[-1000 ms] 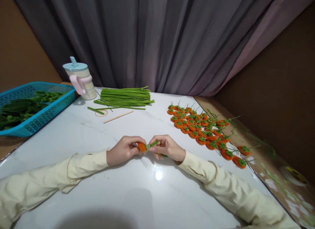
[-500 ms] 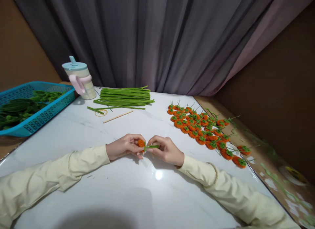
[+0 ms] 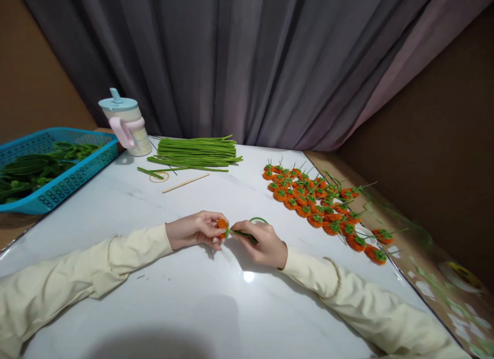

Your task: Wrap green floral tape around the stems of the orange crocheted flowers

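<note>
My left hand (image 3: 196, 230) pinches a small orange piece (image 3: 222, 224) with a green top, like the knitted pumpkins on the right, between thumb and fingers. Its green end points toward my right hand (image 3: 264, 244), which is closed just beside it. Between the right fingers runs a dark green strip (image 3: 247, 236), its tip close to the orange piece. A thin green ring (image 3: 258, 220) with a pale inside shows just behind the right hand; I cannot tell whether it is held or lies on the table.
Several orange pumpkins (image 3: 302, 210) with green tops spread over the right side. Green stems (image 3: 196, 153) lie stacked at the back, with a wooden stick (image 3: 186, 183) and rubber band (image 3: 165, 176) before them. A lidded cup (image 3: 131, 124) stands beside a blue basket (image 3: 79, 166) of green leaves.
My right hand has turned and shifted slightly lower. The dark green strip and green ring now show, where a lighter green stem showed in its fingers before. The left hand has hardly moved.
</note>
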### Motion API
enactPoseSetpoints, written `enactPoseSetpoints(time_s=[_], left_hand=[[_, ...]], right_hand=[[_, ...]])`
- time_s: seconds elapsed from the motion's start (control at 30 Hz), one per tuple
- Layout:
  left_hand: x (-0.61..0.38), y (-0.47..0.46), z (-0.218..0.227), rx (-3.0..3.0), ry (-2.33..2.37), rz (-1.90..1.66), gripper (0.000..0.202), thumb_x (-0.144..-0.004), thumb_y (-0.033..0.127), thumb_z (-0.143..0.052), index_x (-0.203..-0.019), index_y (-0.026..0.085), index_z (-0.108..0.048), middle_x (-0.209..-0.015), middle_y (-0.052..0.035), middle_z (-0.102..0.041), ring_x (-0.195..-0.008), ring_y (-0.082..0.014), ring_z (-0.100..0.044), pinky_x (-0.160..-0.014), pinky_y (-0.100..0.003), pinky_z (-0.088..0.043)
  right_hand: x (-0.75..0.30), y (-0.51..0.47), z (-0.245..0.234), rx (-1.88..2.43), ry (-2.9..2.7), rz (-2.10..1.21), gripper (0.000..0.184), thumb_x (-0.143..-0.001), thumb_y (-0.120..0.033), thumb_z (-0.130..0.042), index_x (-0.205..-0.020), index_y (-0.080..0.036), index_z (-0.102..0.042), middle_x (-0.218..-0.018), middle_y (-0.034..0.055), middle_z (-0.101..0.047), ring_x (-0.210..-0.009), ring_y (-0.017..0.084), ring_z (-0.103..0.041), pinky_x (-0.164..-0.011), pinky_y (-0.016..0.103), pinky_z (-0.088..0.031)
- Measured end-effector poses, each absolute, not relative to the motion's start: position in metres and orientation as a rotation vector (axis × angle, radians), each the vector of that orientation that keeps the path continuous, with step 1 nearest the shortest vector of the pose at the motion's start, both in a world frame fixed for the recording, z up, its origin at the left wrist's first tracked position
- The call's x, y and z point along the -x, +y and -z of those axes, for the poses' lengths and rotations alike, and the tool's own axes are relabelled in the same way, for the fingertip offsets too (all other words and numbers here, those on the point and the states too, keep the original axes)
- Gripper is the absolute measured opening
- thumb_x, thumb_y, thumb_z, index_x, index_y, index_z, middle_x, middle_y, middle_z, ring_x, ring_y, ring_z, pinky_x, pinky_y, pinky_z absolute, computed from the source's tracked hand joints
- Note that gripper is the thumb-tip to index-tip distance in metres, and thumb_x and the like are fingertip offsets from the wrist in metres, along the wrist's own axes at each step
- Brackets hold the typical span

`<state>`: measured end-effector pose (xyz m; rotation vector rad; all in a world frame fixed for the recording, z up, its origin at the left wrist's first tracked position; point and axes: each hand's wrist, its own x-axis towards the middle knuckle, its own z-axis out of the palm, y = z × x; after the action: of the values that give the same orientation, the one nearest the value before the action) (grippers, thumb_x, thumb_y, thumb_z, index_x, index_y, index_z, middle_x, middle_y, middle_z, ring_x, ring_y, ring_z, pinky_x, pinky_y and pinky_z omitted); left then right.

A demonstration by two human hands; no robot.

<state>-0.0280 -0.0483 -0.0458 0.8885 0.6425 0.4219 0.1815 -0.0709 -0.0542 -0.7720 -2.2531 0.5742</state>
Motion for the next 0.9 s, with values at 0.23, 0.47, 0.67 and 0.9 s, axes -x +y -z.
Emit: enactPoseSetpoints(time_s=[0.23,0.47,0.67,0.9], left_hand=[[0.026,-0.053,0.045,-1.214,0.689,-0.601,0.021,-0.071,0.024,-0.072,-0.082,0.012,-0.059,-0.069,-0.0006,-0.061,-0.064,-0.0119,-0.060,-0.064,-0.025,-0.054],[0.032,-0.058,0.050,-2.399,0.503,-0.984,0.025,-0.082,0.003,-0.041,-0.094,0.013,-0.061,-0.084,-0.0094,-0.064,-0.074,-0.0156,-0.059,-0.065,-0.026,-0.050],[0.035,-0.057,0.053,-2.804,0.383,-1.099,0.037,-0.080,-0.001,-0.037,-0.109,0.014,-0.054,-0.089,-0.0133,-0.063,-0.078,-0.0187,-0.056,-0.064,-0.028,-0.050],[0.036,-0.057,0.054,-2.907,0.354,-1.124,0.036,-0.082,0.001,-0.037,-0.114,0.014,-0.049,-0.089,-0.0133,-0.062,-0.078,-0.0189,-0.056,-0.063,-0.027,-0.051]], right_hand=[[-0.180,-0.064,0.041,0.876,-1.709,-1.655,0.023,-0.078,-0.035,-0.063,-0.083,-0.015,-0.054,-0.052,-0.0030,-0.057,-0.035,0.005,-0.037,-0.036,0.018,-0.029],[-0.183,-0.057,0.040,0.797,-1.596,-1.914,0.026,-0.072,-0.033,-0.070,-0.082,-0.012,-0.058,-0.049,-0.0047,-0.056,-0.033,0.004,-0.038,-0.033,0.015,-0.028],[-0.182,-0.060,0.042,0.801,-1.640,-1.806,0.025,-0.076,-0.034,-0.068,-0.084,-0.013,-0.056,-0.050,-0.0047,-0.056,-0.032,0.003,-0.038,-0.032,0.015,-0.029],[-0.181,-0.066,0.043,0.759,-1.717,-1.687,0.022,-0.079,-0.031,-0.065,-0.088,-0.015,-0.053,-0.052,-0.0054,-0.053,-0.033,0.005,-0.042,-0.032,0.015,-0.034]])
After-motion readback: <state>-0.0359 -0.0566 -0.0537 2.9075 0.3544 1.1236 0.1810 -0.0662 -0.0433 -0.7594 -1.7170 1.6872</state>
